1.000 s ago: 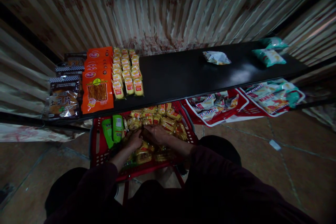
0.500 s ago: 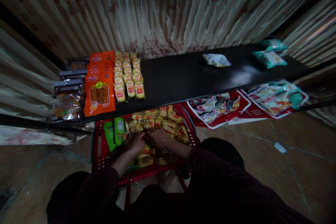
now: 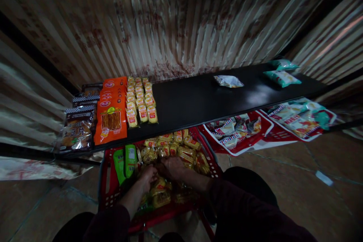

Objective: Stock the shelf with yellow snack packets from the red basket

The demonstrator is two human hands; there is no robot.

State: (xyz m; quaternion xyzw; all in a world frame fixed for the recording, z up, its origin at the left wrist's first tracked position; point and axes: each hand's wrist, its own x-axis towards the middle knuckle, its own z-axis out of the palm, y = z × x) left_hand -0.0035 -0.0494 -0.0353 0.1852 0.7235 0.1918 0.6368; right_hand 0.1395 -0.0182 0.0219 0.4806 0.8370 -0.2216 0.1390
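Green packets (image 3: 131, 161) near left hand (image 3: 147, 177); right hand (image 3: 175, 168) over yellow packs (image 3: 161, 197); black shelf (image 3: 181, 102) overhangs basket (image 3: 159, 220); fingers' hold unclear.

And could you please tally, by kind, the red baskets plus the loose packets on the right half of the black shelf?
Front red basket, holding yellow snack packs: 1
Red baskets at right: 2
Teal pillow packets: 2
White pillow packet: 1
Total: 6

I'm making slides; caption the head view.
Left hand and right hand among yellow packets in a red basket below a black shelf.
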